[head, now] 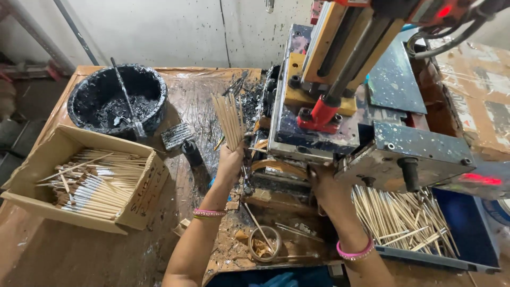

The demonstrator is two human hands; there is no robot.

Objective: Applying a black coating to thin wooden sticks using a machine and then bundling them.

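Two hands: both belong to the person wearing the camera, and each wrist carries pink bangles.
Left hand (pixel 229 159): fist closed around the lower ends of a bundle of thin wooden sticks (pixel 229 121), which stands upright and fans out above the knuckles, just left of the machine.
Right hand (pixel 325 186): reaches under the front edge of the machine; the fingers are hidden there, so I cannot tell whether they are spread or pinching anything.
Machine (pixel 340 106): metal press spattered with black, with a yellow block and a red fitting; its top is cut off by the upper edge.
Hard to make out: the dark clutter on the worktop (pixel 64 250) between the hands, and a blue shape at the bottom edge, only partly in view.
Cardboard box (pixel 139 204): open, at the left, holding sticks laid flat, many with whitish ends.
Black tub (pixel 118 95): behind the box, caked with black paste, a stirring rod leaning inside.
Blue tray (pixel 467 234): at the right, below the machine, holding a loose heap of plain sticks; its far corner runs out of view.
Small round ring (pixel 264 243): lies on the worktop near the left forearm, with brownish scraps inside.
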